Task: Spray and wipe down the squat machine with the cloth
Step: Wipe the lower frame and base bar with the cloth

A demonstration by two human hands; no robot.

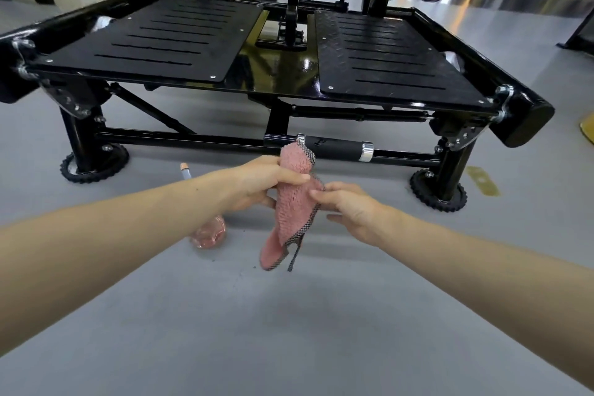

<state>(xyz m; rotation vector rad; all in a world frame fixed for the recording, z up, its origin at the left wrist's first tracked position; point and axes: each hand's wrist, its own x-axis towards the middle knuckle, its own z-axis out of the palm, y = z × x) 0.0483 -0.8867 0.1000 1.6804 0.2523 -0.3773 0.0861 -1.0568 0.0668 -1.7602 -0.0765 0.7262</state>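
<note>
1. Near centre, above grey floor (289,331): pink cloth (289,202), hanging folded, on near side of squat machine (144,42) low crossbar.
2. Upper part of cloth: gripped by left hand (266,183), fingers and thumb curled round.
3. Right edge of cloth: pinched by fingertips of right hand (350,209).
4. Left of cloth, on floor: spray bottle (210,231), partly hidden behind left forearm.

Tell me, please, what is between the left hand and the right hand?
The pink cloth hangs between the left hand and the right hand; both pinch it, as the head view shows.
</note>
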